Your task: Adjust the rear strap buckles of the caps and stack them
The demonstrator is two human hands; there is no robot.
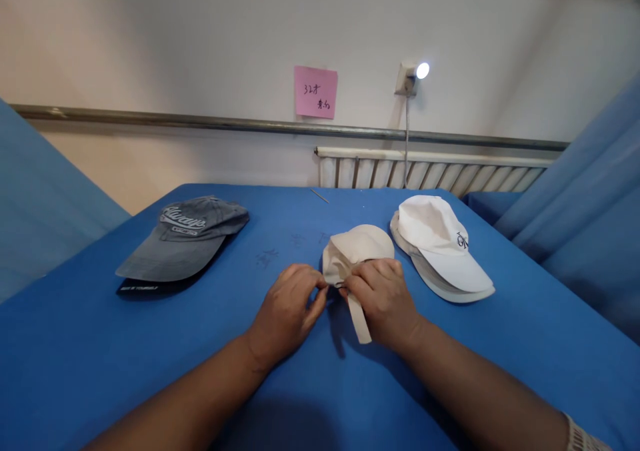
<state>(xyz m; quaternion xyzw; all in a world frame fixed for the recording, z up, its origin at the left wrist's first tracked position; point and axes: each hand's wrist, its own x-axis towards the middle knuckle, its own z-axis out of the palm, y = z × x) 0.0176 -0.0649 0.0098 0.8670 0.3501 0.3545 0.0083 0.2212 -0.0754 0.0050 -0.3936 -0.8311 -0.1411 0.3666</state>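
Note:
A beige baseball cap (367, 239) is held between my two hands over the middle of the blue table. My left hand (291, 304) pinches its left lower edge between thumb and fingers. My right hand (384, 297) is closed on the cap's back edge, by the strap. From under the right fingers the loose strap end (359, 321) hangs down. The buckle is mostly covered by my fingers. On the right lies a stack of light caps, with a white cap (435, 227) on top. To the left, a grey cap (200, 227) with white lettering sits over a darker one.
The blue-covered table (165, 351) reaches back to a wall with a metal rail (225, 123) and a radiator (380, 169). A pink note (315, 92) and a socket with a small light (423, 71) are on the wall. Blue curtains (595, 217) hang at both sides.

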